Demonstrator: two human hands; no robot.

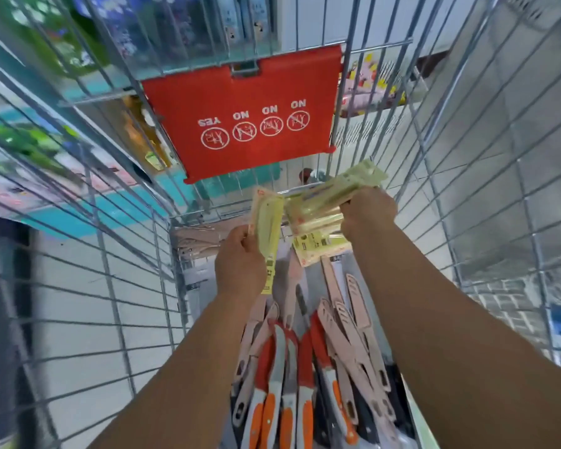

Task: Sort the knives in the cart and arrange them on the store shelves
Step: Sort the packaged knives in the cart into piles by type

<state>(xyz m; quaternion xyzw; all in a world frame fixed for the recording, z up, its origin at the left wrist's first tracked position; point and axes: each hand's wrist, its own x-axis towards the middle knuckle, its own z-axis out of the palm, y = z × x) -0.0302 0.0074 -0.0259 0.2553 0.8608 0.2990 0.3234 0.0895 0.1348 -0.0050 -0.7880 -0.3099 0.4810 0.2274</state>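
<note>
Reaching into the cart [486, 176], I pinch 1 yellow packaged knife [268, 228] in my left hand [240, 264], held upright. My right hand [368, 210] clamps a bundle of yellow packs [324, 202] just beside it, near the cart's far end below the red flap [246, 115]. Under my arms, along the cart floor, lie pink knives [353, 335] and orange-handled knives [285, 384], heaped together.

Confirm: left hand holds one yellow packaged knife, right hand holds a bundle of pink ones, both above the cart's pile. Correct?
Not quite. In the head view the right hand holds a bundle of yellow packaged knives, not pink. The rest stands: the left hand holds one yellow packaged knife, both above the pile in the cart.
</note>
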